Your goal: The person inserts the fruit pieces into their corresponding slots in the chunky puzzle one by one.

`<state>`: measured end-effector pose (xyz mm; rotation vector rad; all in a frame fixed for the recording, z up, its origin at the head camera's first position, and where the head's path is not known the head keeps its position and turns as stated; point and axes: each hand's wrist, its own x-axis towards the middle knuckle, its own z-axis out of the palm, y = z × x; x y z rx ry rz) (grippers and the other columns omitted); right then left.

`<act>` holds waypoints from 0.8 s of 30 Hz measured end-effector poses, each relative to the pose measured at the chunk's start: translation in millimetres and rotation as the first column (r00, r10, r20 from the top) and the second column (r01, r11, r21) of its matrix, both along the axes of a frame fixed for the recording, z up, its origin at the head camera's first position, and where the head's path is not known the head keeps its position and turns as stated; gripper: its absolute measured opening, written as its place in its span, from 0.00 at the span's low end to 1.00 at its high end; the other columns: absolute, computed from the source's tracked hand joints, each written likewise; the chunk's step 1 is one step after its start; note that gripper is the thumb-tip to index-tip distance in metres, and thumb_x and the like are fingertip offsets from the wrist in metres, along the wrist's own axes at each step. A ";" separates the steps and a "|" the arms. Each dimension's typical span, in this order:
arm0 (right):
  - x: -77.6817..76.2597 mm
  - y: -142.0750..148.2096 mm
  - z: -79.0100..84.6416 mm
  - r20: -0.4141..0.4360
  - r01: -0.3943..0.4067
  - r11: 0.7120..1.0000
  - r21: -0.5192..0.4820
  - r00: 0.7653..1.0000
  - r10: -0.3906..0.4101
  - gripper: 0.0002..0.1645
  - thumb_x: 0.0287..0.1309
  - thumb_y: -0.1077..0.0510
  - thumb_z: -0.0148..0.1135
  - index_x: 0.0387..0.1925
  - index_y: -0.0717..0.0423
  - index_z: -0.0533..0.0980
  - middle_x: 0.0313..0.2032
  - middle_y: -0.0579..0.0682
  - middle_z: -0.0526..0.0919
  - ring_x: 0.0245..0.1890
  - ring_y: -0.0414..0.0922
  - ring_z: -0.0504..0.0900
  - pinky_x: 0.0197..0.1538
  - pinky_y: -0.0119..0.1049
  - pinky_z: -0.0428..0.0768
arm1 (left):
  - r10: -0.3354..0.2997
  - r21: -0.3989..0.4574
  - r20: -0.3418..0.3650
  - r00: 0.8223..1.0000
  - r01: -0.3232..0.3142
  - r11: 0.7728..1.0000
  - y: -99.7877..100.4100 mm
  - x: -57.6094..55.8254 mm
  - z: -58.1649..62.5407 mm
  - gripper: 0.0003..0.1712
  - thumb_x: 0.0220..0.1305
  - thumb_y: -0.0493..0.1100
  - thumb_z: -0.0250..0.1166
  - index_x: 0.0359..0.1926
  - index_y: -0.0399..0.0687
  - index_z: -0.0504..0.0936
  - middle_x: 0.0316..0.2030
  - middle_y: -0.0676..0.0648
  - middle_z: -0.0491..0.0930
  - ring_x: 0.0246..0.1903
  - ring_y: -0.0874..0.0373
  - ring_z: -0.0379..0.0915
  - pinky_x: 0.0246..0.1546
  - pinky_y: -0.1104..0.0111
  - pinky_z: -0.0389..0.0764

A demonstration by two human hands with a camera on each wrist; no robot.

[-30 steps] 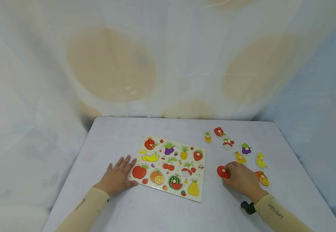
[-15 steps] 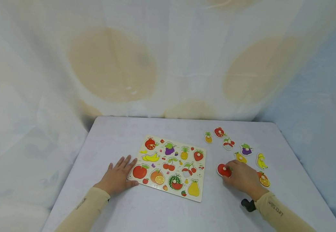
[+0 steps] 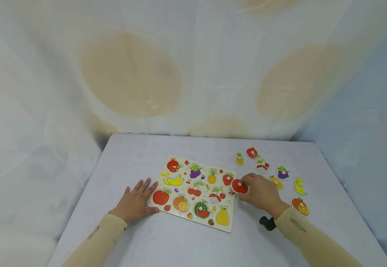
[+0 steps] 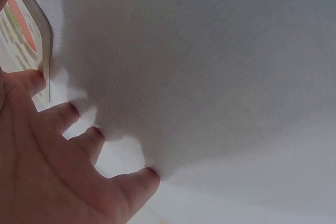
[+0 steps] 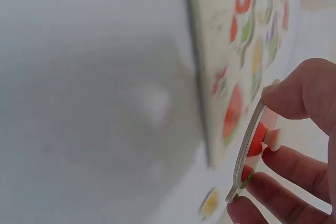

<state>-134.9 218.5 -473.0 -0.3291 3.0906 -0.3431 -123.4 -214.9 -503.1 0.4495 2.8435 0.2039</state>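
Apple piece pinched by right hand shows layers from right wrist only.

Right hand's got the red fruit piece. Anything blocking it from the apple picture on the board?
Nothing visible blocks the red fruit piece. The apple picture is uncovered on the left of the board; the left hand rests beside it, not over it. A printed cherry picture lies between; the watermelon piece sits off that line.

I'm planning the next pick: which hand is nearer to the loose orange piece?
The right. The right hand, holding the red apple piece, is a short way left of the orange piece; the left hand is farther, at the board's left edge.
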 end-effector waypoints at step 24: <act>-30.4 -174.3 -0.9 0.108 -0.315 0.949 -0.015 0.943 0.314 0.25 0.48 0.38 0.74 0.47 0.42 0.84 0.47 0.41 0.83 0.43 0.40 0.80 0.37 0.35 0.80 | -0.012 -0.023 -0.008 1.000 0.012 1.000 4.8 -1.1 -0.8 0.56 0.55 0.71 0.67 0.78 0.56 0.57 0.77 0.43 0.51 0.75 0.39 0.43 0.65 0.32 0.51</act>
